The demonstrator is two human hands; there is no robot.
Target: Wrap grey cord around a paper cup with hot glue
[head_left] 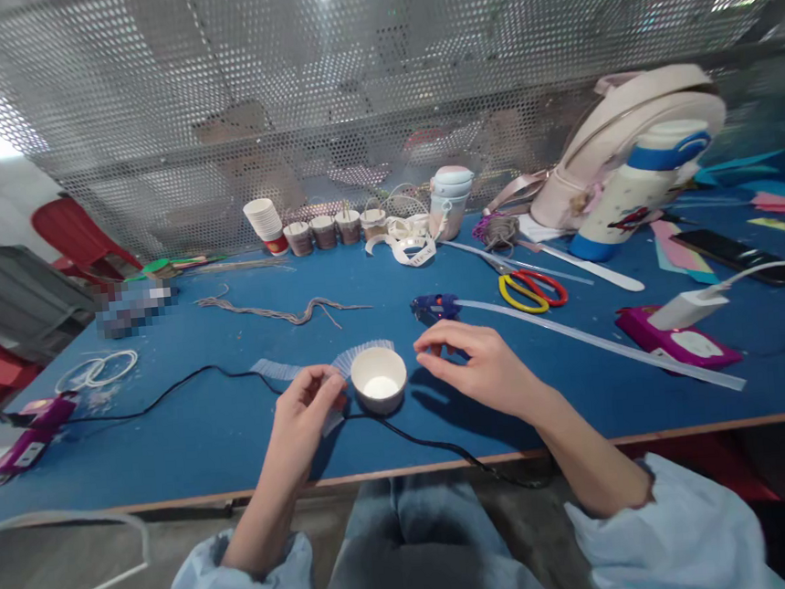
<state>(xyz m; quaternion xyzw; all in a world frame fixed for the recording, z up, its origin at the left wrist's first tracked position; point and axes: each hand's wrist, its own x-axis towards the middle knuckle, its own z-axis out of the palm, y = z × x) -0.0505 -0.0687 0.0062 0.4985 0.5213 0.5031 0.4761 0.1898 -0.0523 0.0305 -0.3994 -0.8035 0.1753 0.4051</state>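
Observation:
A white paper cup (379, 380) stands upright before me, its open mouth facing up. My left hand (310, 407) is beside its left side, thumb pressed toward curled fingers; whatever may be in that pinch is hidden. Behind the cup and this hand, a translucent pleated strip (363, 352) curves along the tabletop, and a small clear piece (333, 422) shows below the fingers. To the cup's right, my right hand (481, 365) hovers with bent fingers, a gap between thumb and index, holding nothing visible. Just beyond it lies a blue glue gun (435, 306) with a long clear glue stick (575, 338).
Scissors (530, 292), twisted cord (291, 314) and a phone (746, 254) lie on the blue table (192, 440). Along the back stand stacked cups (263, 223), several filled cups (324, 233), bottles and a bag (639, 126). A black cable (433, 442) runs past the cup.

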